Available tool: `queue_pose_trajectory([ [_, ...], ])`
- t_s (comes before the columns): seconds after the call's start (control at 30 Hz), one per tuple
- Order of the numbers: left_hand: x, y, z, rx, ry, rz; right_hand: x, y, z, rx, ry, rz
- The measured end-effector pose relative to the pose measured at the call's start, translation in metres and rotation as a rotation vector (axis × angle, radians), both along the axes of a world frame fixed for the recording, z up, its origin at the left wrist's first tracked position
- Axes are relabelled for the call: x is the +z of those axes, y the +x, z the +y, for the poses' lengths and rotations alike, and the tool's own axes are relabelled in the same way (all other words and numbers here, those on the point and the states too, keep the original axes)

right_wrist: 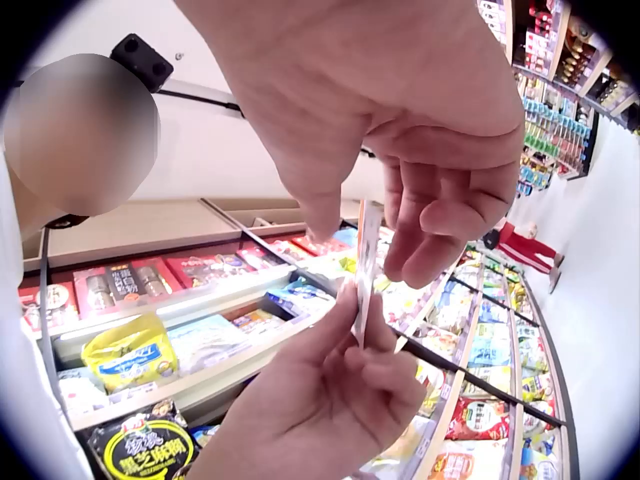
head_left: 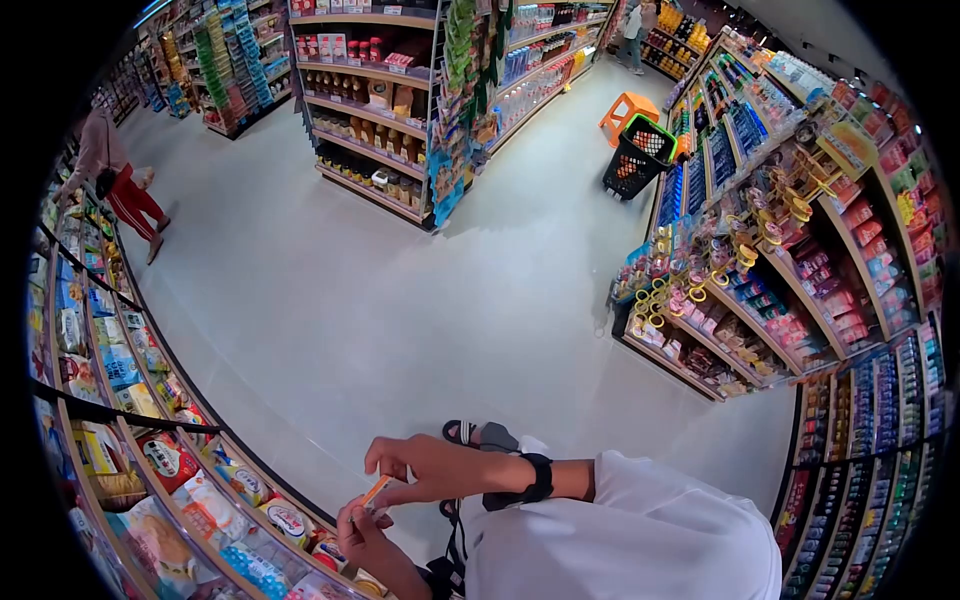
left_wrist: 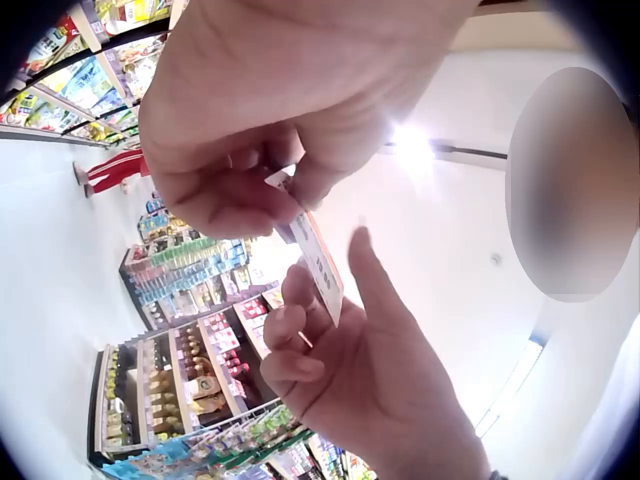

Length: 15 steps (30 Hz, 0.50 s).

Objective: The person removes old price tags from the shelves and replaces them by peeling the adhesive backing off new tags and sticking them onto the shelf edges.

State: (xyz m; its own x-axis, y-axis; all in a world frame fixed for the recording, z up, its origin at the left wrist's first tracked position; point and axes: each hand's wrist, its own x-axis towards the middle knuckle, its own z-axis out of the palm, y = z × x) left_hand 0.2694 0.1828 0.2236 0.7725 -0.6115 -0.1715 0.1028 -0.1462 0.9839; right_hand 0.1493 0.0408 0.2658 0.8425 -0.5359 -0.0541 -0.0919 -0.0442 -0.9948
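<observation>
At the far left, a shopper stood beside the shelf, whose compartments held packets, among them a red packet. Just right of these, by the shelf's edge, the left hand pinched one end of a card between thumb and fingers.

The card was between the two hands, held up off the shelf. In the head view its long axis slanted from lower left, at the pinch, to upper right, so its free end pointed toward the right hand. The left wrist view showed a printed face, with figures too small to read surely, the card sloping down and rightward from the pinch. The right wrist view showed it nearly edge-on and close to upright.

The right hand came next, thumb and fingers parted loosely about the card's free end; whether a fingertip touched it, I could not tell. The step in hand seemed to be handling the card between both hands; the next move probably called for a steady left pinch while the right thumb and fingers narrowed on the free end.

Farther right, well apart, a basket stood on the floor.
</observation>
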Motion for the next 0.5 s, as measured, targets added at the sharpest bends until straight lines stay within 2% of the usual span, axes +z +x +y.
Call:
queue_pose_trajectory([
  [0.1, 0.004, -0.003, 0.007, -0.018, 0.014, -0.053, -0.012, 0.009, 0.015, 0.000, -0.169, -0.061],
  [0.13, -0.001, 0.004, 0.017, 0.041, 0.011, -0.014, -0.014, 0.010, 0.019, -0.039, -0.193, -0.067],
  [0.23, -0.030, 0.035, 0.051, 0.165, -0.066, 0.085, 0.009, 0.008, 0.022, -0.219, -0.092, -0.058],
  [0.3, -0.026, 0.042, 0.054, 0.167, -0.190, 0.120, 0.010, 0.009, 0.027, -0.132, -0.111, -0.085],
  [0.33, -0.025, 0.039, 0.061, 0.070, -0.229, 0.147, 0.010, 0.012, 0.033, -0.065, -0.134, -0.072],
  [0.43, -0.016, 0.029, 0.065, -0.160, -0.110, -0.022, 0.011, 0.019, 0.054, 0.071, -0.153, 0.015],
  [0.5, -0.020, 0.037, 0.076, -0.197, -0.097, 0.049, 0.004, 0.023, 0.065, 0.080, -0.205, 0.009],
])
